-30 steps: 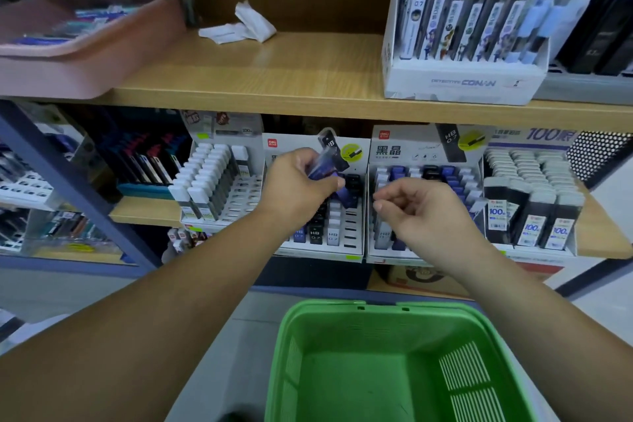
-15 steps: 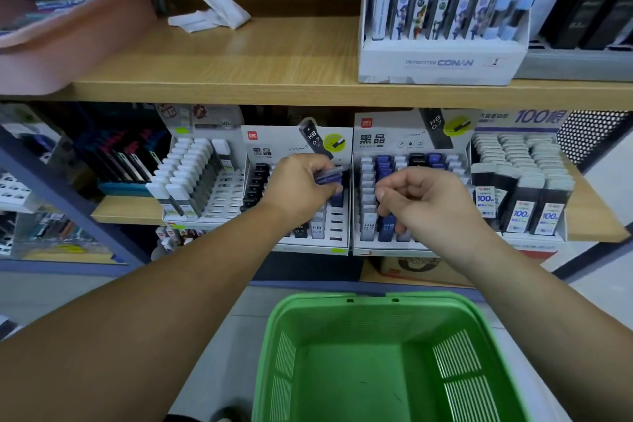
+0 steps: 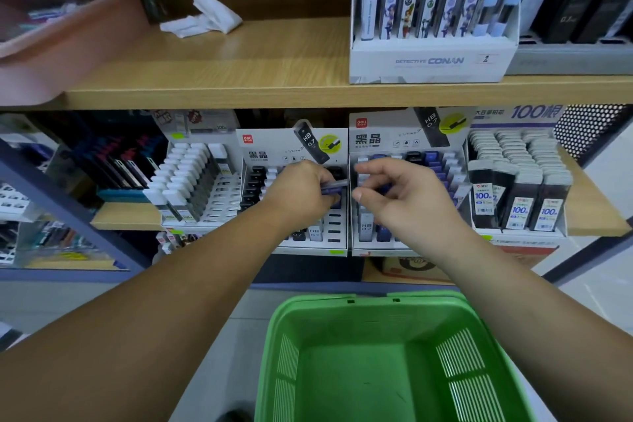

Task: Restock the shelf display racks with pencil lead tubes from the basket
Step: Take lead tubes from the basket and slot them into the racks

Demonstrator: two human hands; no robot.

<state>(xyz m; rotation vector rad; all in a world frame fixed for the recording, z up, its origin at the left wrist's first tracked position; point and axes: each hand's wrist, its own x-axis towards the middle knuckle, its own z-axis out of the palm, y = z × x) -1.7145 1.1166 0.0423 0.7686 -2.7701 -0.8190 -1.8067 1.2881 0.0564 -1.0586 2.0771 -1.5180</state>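
Observation:
My left hand (image 3: 299, 190) is closed around a small bunch of blue pencil lead tubes (image 3: 334, 186), whose ends point right, in front of the left white "HB 0.7" display rack (image 3: 270, 151). My right hand (image 3: 407, 197) hovers just to their right, in front of the second rack (image 3: 380, 140). Its thumb and index finger are curled and apart, close to the tube tips. I see nothing clearly pinched between them. Both racks hold black, white and blue tubes with several bare slots. The green basket (image 3: 359, 298) sits below my arms, and its visible inside shows no tubes.
A rack of white-capped tubes (image 3: 191, 178) stands to the left and a "100" lead rack (image 3: 517, 195) to the right. On the shelf above are a Conan pen box (image 3: 431, 60), crumpled white paper (image 3: 205, 19) and a pink tray (image 3: 65, 44).
Both hands have sunk slightly in front of the racks and drawn closer together. My right hand's thumb and index finger have opened beside the tube tips.

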